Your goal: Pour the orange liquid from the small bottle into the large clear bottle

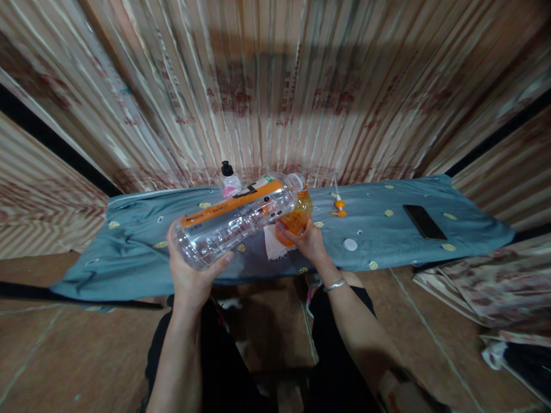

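My left hand point(193, 281) grips the base of a large clear plastic bottle point(235, 221) with an orange and silver label. That bottle is tipped to the right, its mouth at the neck of an orange bottle point(297, 221). Around the lower part of the orange bottle, my right hand point(309, 241) is closed. Whether liquid passes between the two mouths I cannot tell. Under the orange bottle lies a whitish cloth point(275, 245). An orange pump top point(339, 207) with a clear tube rests to the right, and a white cap point(350, 245) lies nearer the front edge.
A blue-green patterned cloth point(142, 229) covers the narrow table. Behind the large bottle stands a small clear bottle point(229, 182) with a black top. On the right lies a black phone point(425, 222). Striped curtains point(275, 86) hang along the back and sides.
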Available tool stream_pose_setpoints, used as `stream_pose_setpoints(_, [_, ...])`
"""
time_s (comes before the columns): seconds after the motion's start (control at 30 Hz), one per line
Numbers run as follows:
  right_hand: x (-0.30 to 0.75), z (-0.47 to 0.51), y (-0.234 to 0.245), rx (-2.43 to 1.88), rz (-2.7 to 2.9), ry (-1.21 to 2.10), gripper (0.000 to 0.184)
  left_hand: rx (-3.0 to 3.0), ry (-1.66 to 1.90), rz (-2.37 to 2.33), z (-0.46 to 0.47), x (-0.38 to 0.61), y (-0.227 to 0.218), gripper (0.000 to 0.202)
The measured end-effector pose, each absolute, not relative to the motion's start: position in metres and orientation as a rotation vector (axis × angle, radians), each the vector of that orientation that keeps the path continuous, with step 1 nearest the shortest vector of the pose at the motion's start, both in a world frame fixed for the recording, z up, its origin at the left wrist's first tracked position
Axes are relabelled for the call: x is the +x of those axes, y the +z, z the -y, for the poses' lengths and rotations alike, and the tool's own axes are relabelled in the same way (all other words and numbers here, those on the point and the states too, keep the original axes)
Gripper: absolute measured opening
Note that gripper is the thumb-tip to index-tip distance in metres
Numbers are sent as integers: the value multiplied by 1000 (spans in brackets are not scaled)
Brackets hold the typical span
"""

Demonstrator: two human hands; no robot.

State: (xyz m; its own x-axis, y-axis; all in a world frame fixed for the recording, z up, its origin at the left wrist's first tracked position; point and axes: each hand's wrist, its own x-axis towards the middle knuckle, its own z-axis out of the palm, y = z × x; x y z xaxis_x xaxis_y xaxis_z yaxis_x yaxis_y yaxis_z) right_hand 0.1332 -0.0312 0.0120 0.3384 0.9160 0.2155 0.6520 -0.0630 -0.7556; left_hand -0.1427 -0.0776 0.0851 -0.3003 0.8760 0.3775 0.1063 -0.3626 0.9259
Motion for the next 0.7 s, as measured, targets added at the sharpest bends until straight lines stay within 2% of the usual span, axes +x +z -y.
stream_pose_setpoints(0.7, [133,30,8,-1794,1395,368,68,1382,1722,-1266,77,-145,84,115])
